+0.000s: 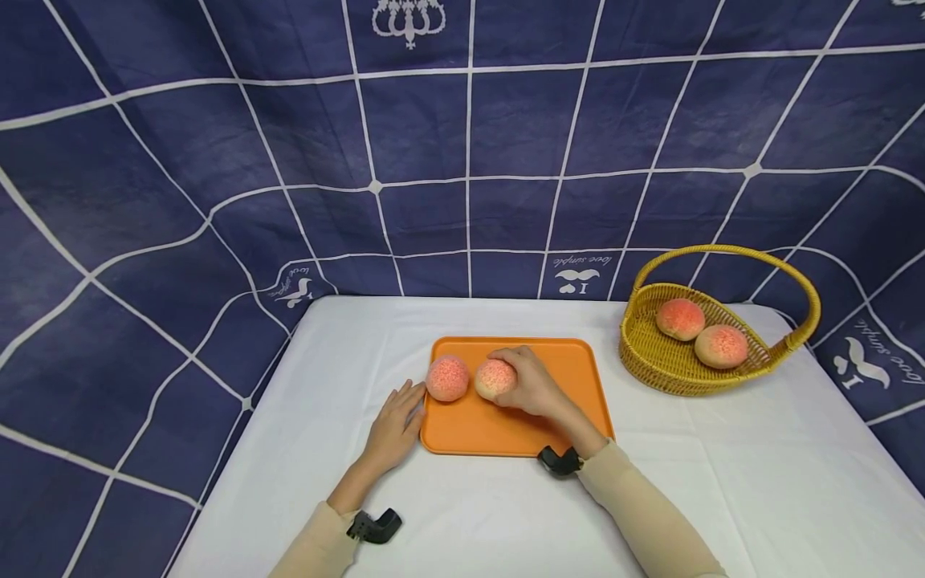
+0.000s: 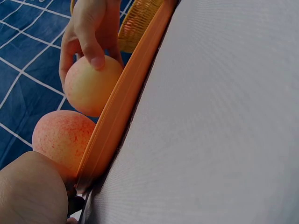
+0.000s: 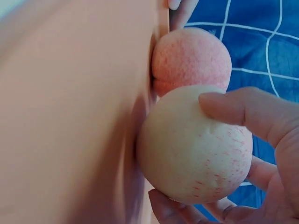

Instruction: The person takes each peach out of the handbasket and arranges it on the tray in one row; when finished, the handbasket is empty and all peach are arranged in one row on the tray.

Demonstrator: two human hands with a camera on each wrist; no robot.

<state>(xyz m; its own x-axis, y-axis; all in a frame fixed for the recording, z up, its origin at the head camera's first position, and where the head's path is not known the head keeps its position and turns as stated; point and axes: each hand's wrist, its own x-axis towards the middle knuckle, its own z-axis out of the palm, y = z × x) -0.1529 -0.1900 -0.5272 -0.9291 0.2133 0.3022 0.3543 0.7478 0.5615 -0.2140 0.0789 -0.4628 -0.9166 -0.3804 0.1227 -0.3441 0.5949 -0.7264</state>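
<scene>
My right hand [image 1: 531,384] holds a pale pink-flecked peach [image 1: 495,379] over the orange tray [image 1: 506,433], thumb on one side and fingers round the other. In the right wrist view that peach [image 3: 194,149] is close over the tray surface, in front of a pinker peach [image 3: 191,60]. The pinker peach [image 1: 447,378] sits at the tray's left side. Beside that edge lies my left hand [image 1: 395,421], its fingers extended and fingertips right at the tray's rim near the pinker peach.
A yellow wicker basket [image 1: 665,377] with a tall handle stands at the back right of the white-covered table [image 1: 462,514]. Two more peaches [image 1: 680,319] lie in it. A dark blue checked cloth [image 1: 462,144] hangs behind the table.
</scene>
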